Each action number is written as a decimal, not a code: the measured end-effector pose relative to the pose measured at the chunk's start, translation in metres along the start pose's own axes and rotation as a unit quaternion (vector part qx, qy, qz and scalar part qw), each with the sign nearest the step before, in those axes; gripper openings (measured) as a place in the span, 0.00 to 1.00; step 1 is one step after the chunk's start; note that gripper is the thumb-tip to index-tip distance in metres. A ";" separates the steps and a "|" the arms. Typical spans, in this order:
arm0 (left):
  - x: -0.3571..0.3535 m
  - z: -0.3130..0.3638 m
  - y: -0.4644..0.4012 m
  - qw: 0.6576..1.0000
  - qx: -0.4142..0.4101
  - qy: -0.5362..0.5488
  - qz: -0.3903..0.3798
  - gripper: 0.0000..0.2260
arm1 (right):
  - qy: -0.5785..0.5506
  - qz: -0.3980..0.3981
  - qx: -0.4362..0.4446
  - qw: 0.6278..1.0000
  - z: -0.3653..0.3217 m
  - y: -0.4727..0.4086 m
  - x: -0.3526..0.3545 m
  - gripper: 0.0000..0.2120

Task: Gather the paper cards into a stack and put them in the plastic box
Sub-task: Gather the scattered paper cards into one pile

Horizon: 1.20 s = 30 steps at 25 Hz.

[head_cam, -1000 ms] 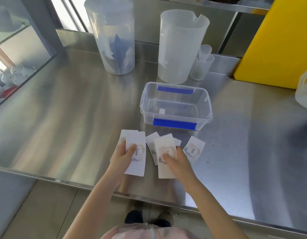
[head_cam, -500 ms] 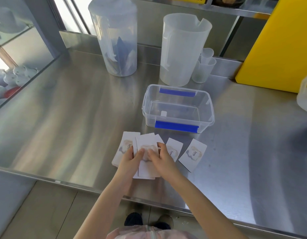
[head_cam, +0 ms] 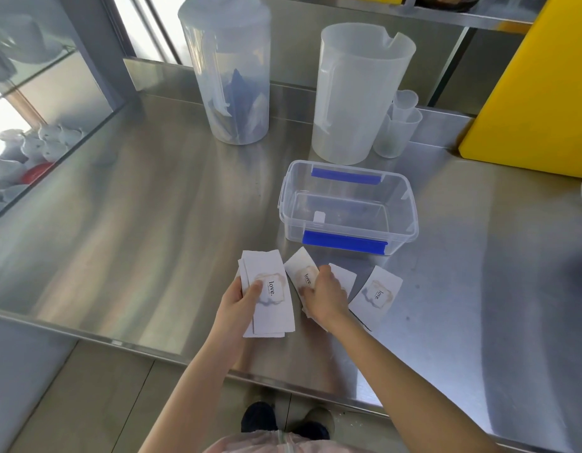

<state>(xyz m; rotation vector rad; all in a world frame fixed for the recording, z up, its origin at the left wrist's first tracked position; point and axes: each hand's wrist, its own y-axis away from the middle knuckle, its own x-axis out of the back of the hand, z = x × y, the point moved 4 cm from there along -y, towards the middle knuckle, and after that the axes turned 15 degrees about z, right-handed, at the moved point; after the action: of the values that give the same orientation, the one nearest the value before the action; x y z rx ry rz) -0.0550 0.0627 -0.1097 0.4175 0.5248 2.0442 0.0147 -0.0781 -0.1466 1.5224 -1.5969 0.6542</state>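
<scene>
L hand (head_cam: 239, 304) fingers pinch a small stack of white paper cards w/ "love." print (head_cam: 270, 297), thumb on top face. R hand (head_cam: 325, 297) fingers curled down, pressing on two overlapping white cards (head_cam: 304, 273) flat on the stainless steel desk (head_cam: 136, 243). One more white "love." card (head_cam: 377, 294) lies just beside R hand, apart from it. Clear rectangular plastic box w/ blue clips (head_cam: 348, 207) sits open just behind the cards, no cards inside. Behind it: two tall translucent plastic jugs (head_cam: 358, 89), small cups (head_cam: 397, 129).
</scene>
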 end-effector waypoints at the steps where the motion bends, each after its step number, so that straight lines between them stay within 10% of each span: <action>1: 0.000 0.000 0.000 1.000 0.000 0.000 0.001 0.14 | -0.063 -0.006 -0.021 0.998 -0.001 0.002 0.005 0.15; 7: -0.010 0.007 0.000 1.000 0.001 0.005 0.009 0.12 | -0.358 -0.012 -0.093 0.929 -0.010 0.029 0.051 0.03; 18: -0.028 0.015 0.008 1.000 -0.018 0.001 -0.009 0.10 | -0.172 0.017 -0.043 0.984 0.009 0.011 0.040 0.14; 23: -0.026 0.012 0.009 1.000 -0.007 0.002 -0.011 0.12 | 0.089 -0.006 -0.039 0.995 0.041 -0.015 0.029 0.43; 30: -0.027 0.010 0.007 1.000 -0.003 -0.004 0.006 0.12 | 0.072 0.003 -0.060 0.996 0.048 -0.032 0.025 0.41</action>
<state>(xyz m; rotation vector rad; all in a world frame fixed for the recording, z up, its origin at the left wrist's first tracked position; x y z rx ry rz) -0.0422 0.0382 -0.0999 0.4257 0.5125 2.0543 0.0380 -0.1361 -0.1567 1.3517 -1.5056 0.6443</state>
